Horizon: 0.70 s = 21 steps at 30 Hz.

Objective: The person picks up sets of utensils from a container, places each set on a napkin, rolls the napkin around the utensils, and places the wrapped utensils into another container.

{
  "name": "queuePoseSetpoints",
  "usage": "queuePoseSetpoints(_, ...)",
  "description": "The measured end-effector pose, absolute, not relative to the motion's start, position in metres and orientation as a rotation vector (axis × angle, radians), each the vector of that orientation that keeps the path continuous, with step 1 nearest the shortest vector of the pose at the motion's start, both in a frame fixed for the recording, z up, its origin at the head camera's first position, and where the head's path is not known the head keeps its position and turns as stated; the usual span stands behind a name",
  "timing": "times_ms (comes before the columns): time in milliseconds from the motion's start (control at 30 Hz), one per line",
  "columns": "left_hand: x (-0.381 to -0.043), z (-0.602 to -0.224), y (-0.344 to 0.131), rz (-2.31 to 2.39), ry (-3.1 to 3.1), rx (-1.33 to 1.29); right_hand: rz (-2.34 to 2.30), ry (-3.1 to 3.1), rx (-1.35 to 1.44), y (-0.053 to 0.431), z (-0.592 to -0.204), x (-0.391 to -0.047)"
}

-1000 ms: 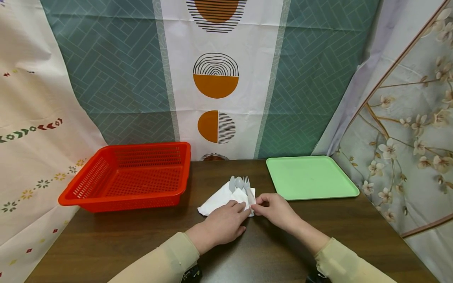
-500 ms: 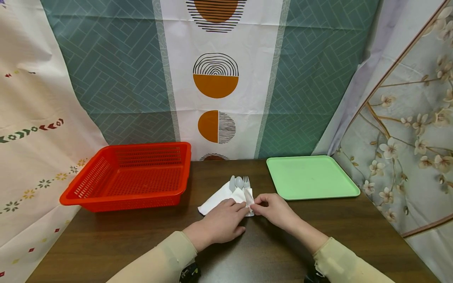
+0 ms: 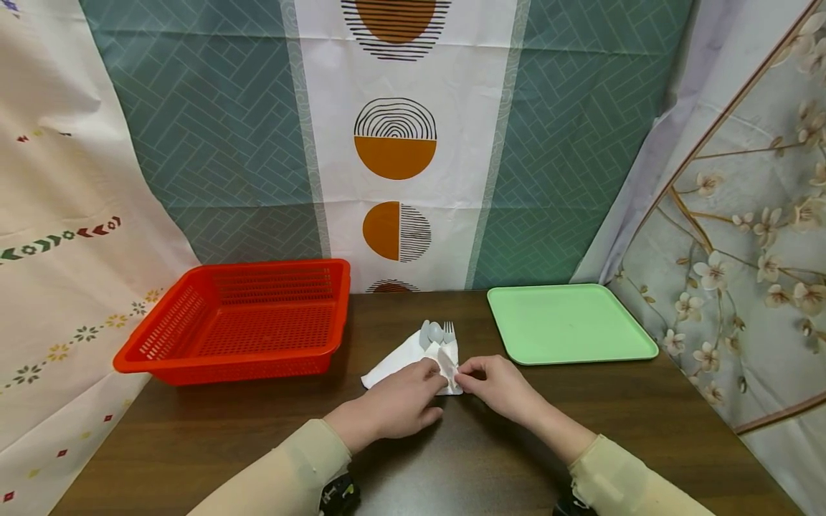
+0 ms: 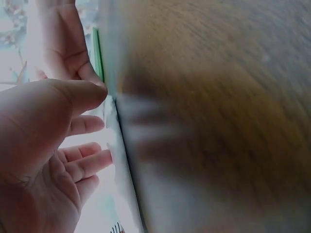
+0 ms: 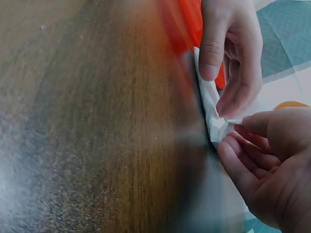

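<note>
A white paper napkin (image 3: 395, 362) lies folded on the table around a knife (image 3: 424, 335), a spoon (image 3: 435, 332) and a fork (image 3: 449, 331). The heads of all three stick out at its far end; their handles are covered. My right hand (image 3: 498, 385) is at the napkin's near right corner; in the right wrist view its thumb and forefinger pinch a small fold of napkin (image 5: 219, 127). Over the napkin's near part, my left hand (image 3: 399, 401) is held with loosely bent fingers, and its fingertips (image 4: 104, 160) are right at the paper.
A red plastic basket (image 3: 232, 371) with perforated walls stands at the back left of the brown wooden table (image 3: 413, 473). At the back right lies a light green tray (image 3: 571, 322). Patterned cloths (image 3: 252, 143) hang behind and at both sides.
The napkin's right edge has come up and folded leftward over the fork's handle. My left hand has drawn slightly left, its fingers lifting from the fold. My right hand has hardly shifted.
</note>
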State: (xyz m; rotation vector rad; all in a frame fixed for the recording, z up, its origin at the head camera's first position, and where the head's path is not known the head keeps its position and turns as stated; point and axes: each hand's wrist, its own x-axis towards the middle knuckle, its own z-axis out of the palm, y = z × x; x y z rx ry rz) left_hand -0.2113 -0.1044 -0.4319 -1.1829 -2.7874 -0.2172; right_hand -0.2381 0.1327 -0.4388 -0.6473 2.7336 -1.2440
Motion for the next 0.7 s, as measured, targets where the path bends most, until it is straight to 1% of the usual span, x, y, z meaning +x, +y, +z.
queuePoseSetpoints(233, -0.212, -0.434, -0.112, -0.427, -2.861, -1.148, -1.097, 2.869, -0.828, 0.133, -0.442, -0.236)
queuePoseSetpoints(433, -0.212, -0.436, -0.118, -0.509, -2.875, -1.149, -1.031, 2.899, -0.988, 0.136, -0.443, -0.233)
queuePoseSetpoints(567, -0.21, -0.434, -0.121, -0.477, -2.863, -1.175, -0.966, 2.915, -1.14, 0.137, -0.443, -0.231)
queuePoseSetpoints(700, -0.208, -0.433, -0.121, -0.356, -2.809, -1.185, -0.868, 2.93, -1.232, 0.137, -0.443, -0.227)
